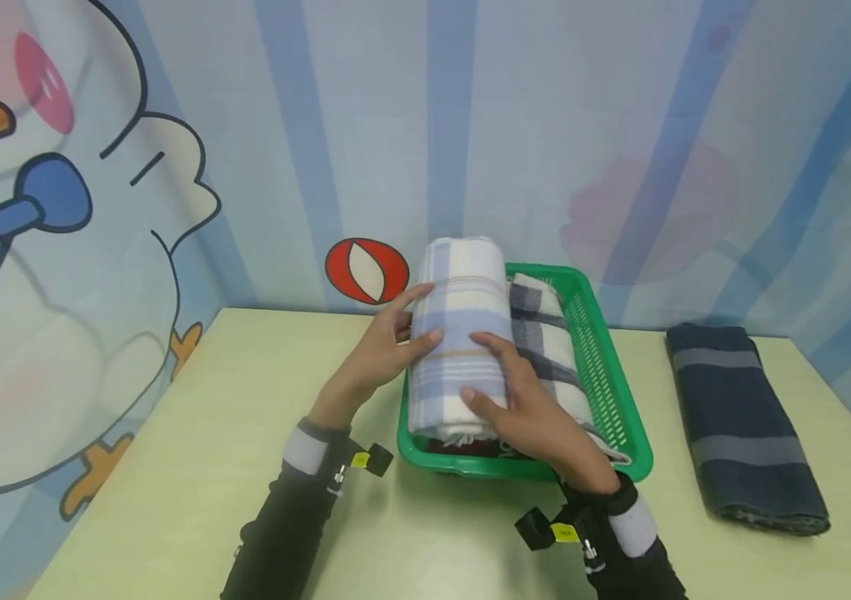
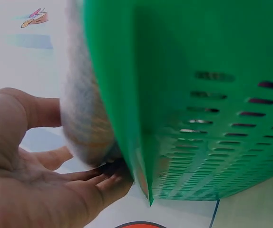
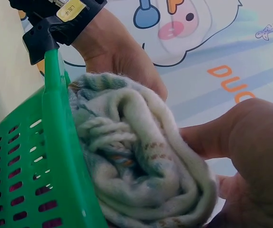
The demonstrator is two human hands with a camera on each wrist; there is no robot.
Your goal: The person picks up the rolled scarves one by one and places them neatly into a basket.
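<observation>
A rolled white and light-blue plaid scarf (image 1: 461,321) with fringe lies lengthwise over the left side of a green plastic basket (image 1: 485,464). My left hand (image 1: 380,350) holds its left side, thumb on top; in the left wrist view the fingers (image 2: 110,187) reach in between the roll and the basket's rim. On the other side, my right hand (image 1: 533,408) grips the roll near its front end, with thumb and forefinger on the upper surface. The right wrist view shows the coiled end of the scarf (image 3: 141,156) beside the rim.
Inside the basket, right of the roll, lies a folded white and dark checked scarf (image 1: 545,333). Something dark red (image 1: 463,447) shows under the roll. A folded navy scarf with grey stripes (image 1: 743,425) lies on the pale yellow table (image 1: 245,433). A printed backdrop (image 1: 372,125) stands behind.
</observation>
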